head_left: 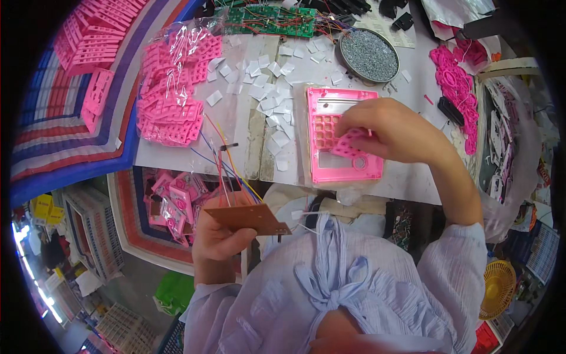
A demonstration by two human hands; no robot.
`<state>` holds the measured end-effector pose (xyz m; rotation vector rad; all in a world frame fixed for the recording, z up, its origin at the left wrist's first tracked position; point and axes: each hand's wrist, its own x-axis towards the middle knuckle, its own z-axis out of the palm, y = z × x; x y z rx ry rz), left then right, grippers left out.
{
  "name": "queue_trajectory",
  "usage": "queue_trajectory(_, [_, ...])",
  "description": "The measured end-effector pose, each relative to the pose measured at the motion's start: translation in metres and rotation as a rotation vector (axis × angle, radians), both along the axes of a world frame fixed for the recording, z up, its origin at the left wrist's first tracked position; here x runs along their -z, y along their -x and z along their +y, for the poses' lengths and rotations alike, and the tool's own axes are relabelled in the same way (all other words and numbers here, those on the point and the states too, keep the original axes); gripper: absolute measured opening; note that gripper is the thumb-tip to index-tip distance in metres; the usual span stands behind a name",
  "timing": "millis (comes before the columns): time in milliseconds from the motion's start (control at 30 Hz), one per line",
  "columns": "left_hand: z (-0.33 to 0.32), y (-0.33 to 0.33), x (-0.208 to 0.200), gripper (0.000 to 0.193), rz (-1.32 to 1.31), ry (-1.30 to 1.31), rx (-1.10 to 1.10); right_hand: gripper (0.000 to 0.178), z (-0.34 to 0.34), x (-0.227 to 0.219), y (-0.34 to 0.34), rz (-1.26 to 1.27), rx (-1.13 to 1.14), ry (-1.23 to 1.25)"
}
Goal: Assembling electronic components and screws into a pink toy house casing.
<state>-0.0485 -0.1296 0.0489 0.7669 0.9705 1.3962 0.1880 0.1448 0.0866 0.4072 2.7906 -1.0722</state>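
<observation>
My left hand (219, 241) grips a brown circuit board (250, 218) by its edge, thumb on the near side, above my lap in front of the table. Red, yellow, blue and white wires (236, 168) rise from the board. On the table lies a pink plastic casing (371, 173) with a grid of square openings, a long slot and a round hole. Above it, my right hand (392, 128) pinches a pink strip with round holes (348, 144) over the casing's lower middle. My fingers hide part of both the strip and the casing.
White square pieces (274, 100) lie scattered left of the casing, beside a bagged heap of pink strips (171, 112). Behind stand a round tin of small screws (369, 56) and green circuit boards (271, 22). Pink loops (457, 88) and a black tool (450, 111) are at right.
</observation>
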Motion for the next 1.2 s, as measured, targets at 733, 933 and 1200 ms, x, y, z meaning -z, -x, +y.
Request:
queue_trajectory(733, [0.006, 0.000, 0.011, 0.029, 0.034, -0.091, 0.061, 0.079, -0.045, 0.033, 0.002, 0.098, 0.041, -0.468])
queue_trajectory(933, [0.021, -0.014, -0.017, 0.027, -0.024, 0.018, 0.104, 0.097, -0.076, 0.061, -0.005, 0.013, 0.039, -0.454])
queue_trajectory(1200, [0.040, -0.027, -0.030, 0.044, 0.236, 0.131, 0.216, 0.065, -0.042, 0.034, -0.020, 0.420, 0.142, 0.181])
